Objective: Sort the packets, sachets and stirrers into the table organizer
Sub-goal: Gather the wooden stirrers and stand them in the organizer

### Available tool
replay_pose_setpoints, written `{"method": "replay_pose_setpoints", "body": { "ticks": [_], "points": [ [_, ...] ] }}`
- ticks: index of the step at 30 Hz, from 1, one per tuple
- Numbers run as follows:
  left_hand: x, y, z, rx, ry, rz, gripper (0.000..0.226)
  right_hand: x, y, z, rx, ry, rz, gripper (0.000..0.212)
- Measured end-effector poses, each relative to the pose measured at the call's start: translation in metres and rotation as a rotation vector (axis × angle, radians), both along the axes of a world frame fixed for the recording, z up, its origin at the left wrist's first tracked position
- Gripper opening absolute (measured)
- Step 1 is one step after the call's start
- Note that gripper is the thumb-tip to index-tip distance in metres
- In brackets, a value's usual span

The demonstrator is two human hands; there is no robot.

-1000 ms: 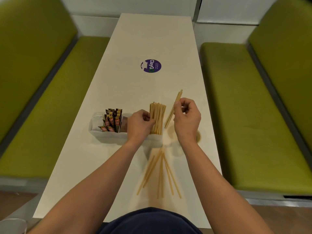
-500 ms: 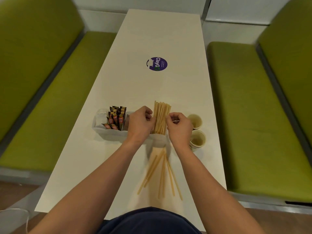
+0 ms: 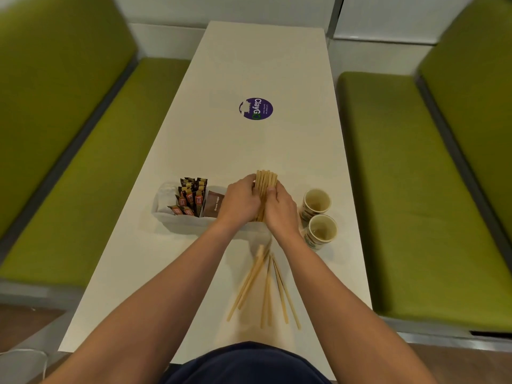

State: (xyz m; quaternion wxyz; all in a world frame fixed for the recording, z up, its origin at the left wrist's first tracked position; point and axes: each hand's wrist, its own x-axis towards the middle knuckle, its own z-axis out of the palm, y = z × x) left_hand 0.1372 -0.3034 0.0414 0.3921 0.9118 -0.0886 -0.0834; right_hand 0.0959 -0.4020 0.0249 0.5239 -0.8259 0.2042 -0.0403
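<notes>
**STIRRER BUNDLE HELD BETWEEN BOTH HANDS**

The left hand and the right hand are clamped from opposite sides on the upright bundle of thin pale wooden stirrers, with the fingers curled round it. The bundle stands in the right-end compartment of the translucent white plastic table organizer. To its left sit a flat brown sugar sachet and the dark brown-and-orange stick packets. Several loose wooden stirrers lie fanned on the near side of the long white table, between the forearms, not yet sorted. Two paper cups stand just right of the right hand.

Likely faults from here:
- An uneven release may let the bundle splay or tip over the rim.
- Hard sideways pressure may tilt the light organizer.
- Drawing the right wrist back may knock a cup.
- Lowering the forearms may scatter the loose stirrers.
</notes>
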Motion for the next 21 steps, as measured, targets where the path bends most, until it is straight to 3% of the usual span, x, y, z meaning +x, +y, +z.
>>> {"method": "replay_pose_setpoints", "body": {
  "ticks": [3,10,17,21],
  "points": [
    [-0.001,-0.001,-0.004,-0.002,-0.043,0.021,0.026,0.002,0.001,0.002,-0.040,-0.006,-0.010,0.036],
    [0.000,0.005,-0.019,0.190,-0.165,-0.060,0.025,-0.002,0.001,-0.008,-0.015,0.034,0.024,0.036],
    [0.007,0.015,-0.034,0.291,-0.096,-0.115,0.034,-0.013,0.002,-0.014,0.045,0.119,0.038,0.040],
    [0.000,0.017,-0.022,0.274,-0.072,-0.107,0.037,-0.024,0.001,-0.008,0.031,0.207,0.065,0.056]
  ]
}}
